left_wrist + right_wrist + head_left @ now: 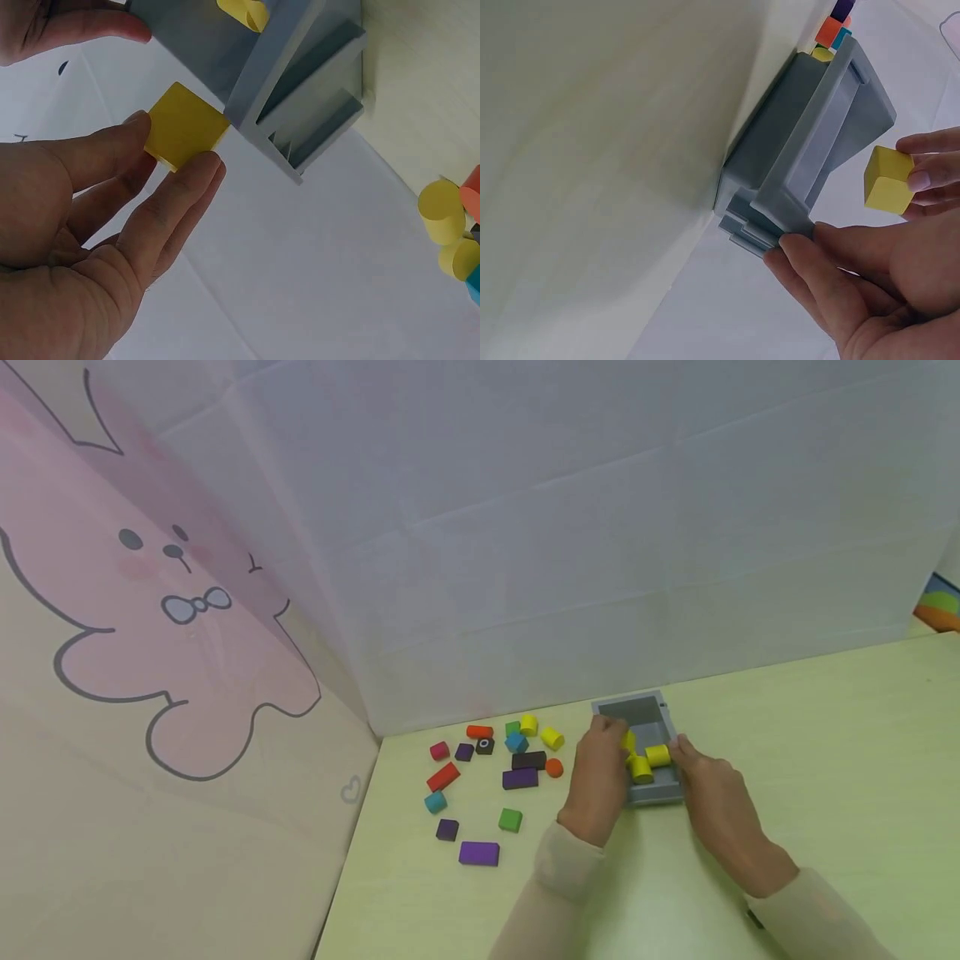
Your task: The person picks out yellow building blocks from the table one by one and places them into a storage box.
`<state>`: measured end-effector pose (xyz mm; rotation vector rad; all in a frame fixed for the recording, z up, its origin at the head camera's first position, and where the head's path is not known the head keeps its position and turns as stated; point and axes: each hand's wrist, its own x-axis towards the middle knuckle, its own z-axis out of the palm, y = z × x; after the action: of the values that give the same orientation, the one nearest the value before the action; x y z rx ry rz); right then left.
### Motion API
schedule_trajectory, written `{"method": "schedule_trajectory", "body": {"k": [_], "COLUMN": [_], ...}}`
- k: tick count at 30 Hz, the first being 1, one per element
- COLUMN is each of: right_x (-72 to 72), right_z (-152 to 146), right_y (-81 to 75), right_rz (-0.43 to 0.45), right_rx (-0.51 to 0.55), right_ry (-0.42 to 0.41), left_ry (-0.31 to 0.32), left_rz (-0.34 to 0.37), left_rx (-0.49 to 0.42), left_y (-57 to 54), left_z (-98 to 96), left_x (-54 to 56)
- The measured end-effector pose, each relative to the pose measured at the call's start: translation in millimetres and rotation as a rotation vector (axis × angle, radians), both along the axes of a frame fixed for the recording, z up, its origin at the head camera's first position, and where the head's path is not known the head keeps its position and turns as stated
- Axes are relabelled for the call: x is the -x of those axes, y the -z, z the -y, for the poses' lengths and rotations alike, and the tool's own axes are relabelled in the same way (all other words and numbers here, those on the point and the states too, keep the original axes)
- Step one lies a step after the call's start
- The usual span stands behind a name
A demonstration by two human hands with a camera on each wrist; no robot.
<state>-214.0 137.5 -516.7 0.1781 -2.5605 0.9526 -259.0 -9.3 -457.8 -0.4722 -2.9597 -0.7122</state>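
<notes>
A small grey plastic bin stands on the table, with yellow cylinders lying inside. Between thumb and fingertips, my left hand pinches a yellow cube over the bin's left side. The cube shows well in both wrist views, but its underside is hidden. At the opposite side, my right hand grips the bin's rim, its thumb and fingers on either side of the wall in the right wrist view.
Left of the bin lie loose blocks: a purple block, a green cube, a red block, an orange cylinder, a yellow cylinder and several others. A white cloth hangs behind the table; a rabbit-printed sheet hangs at left.
</notes>
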Motion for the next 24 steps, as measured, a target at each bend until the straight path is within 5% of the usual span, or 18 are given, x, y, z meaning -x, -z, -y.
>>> {"method": "schedule_trajectory", "body": {"k": [24], "right_x": [0.9], "right_z": [0], "right_y": [2.0], "right_rz": [-0.064], "right_rx": [-0.028], "right_ry": [0.019], "left_ry": [0.087], "left_rz": [-0.087], "left_rx": [0.157], "left_y": [22.6], "left_z": [-24.3], "left_x": [-8.3]}}
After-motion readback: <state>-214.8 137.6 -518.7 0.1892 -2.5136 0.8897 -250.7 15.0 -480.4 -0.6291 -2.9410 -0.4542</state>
